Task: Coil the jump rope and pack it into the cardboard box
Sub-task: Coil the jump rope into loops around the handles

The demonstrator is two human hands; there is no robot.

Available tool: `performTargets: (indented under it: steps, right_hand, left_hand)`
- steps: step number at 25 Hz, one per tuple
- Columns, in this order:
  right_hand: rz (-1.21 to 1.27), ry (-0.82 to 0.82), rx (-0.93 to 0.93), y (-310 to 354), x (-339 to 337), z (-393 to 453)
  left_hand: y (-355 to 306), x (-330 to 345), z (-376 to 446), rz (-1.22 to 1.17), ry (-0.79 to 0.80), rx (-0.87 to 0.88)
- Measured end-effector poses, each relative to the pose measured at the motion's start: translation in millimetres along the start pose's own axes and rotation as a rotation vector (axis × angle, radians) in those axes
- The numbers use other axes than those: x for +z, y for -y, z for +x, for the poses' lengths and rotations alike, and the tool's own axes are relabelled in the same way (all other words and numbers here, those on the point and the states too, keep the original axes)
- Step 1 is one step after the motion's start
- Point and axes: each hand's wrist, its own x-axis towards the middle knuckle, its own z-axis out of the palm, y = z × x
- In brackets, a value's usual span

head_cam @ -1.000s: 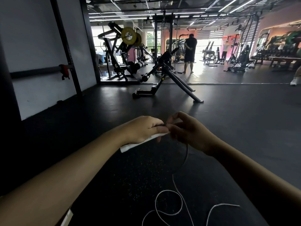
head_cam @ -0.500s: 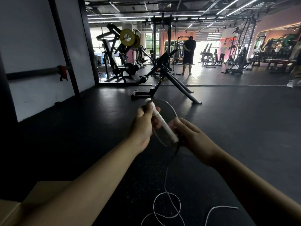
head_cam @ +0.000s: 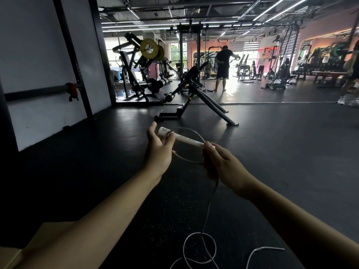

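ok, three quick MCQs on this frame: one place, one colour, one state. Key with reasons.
1. Where is the cardboard box?
A. lower left, behind the left forearm
B. far right by the racks
C. on the bench

2. Colour of the jump rope handle?
A. red
B. white
C. black

3. State of the rope?
A. fully coiled
B. packed in the box
C. one loop at the handle, the rest loose on the floor

Key: 1 A, tan flap shows at the lower left; 2 B, white tube between left hand and right hand; 3 C, slack lies on the floor.
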Motion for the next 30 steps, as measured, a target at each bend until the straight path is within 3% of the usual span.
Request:
performTargets:
  steps: [2,4,5,8,13,16,19,23,27,30]
  right_hand:
    - [-0.106,0.045,-0.001,2.5,-11.0,4.5]
    - [-0.224,0.136,-0.017,11.3,-19.1,8.2]
    - [-0.286,0.181,-0.023,16.7,-21.5,9.6]
    - [-0.435,0.280,-0.052,30.6,-27.2,9.9]
    - [-0.440,0.277,-0.120,35.3,-33.4,0.6]
    - [-0.239,0.179,-0.126,32.2,-39.9,-4.0]
    - [0.035,0.114,-0.042,24.8,-57.0,-5.4]
    - [0.207,0.094,0.058,14.9,-50.5,0.0]
    - [0.117,0.098,0.015,14.4,-13.8,-7.0]
    - [0.173,-0.095,-0.019,17.0,7.7,-5.0]
  left_hand:
    - [2.5,-16.4,6.8,0.424,0.002,0.361]
    - [-11.1,-19.8,10.3,0.762,0.142,0.692]
    - [-21.2,-17.1,9.0,0.847,0.293,0.708]
    - [-44.8,-6.4,4.5,0.833,0.659,0.426]
    - [-48.4,-4.6,-0.1,0.846,0.812,0.260]
    - [-43.1,-5.2,-5.9,0.618,0.774,0.178]
    - [-40.3,-8.3,-0.5,0.128,0.627,0.091]
    - [-43.8,17.5,-7.7,-0.537,0.384,-0.034]
    - [-49.3,47.3,-16.9,-0.740,0.107,-0.089]
    - [-40.2,55.2,-19.9,-0.610,0.028,-0.062]
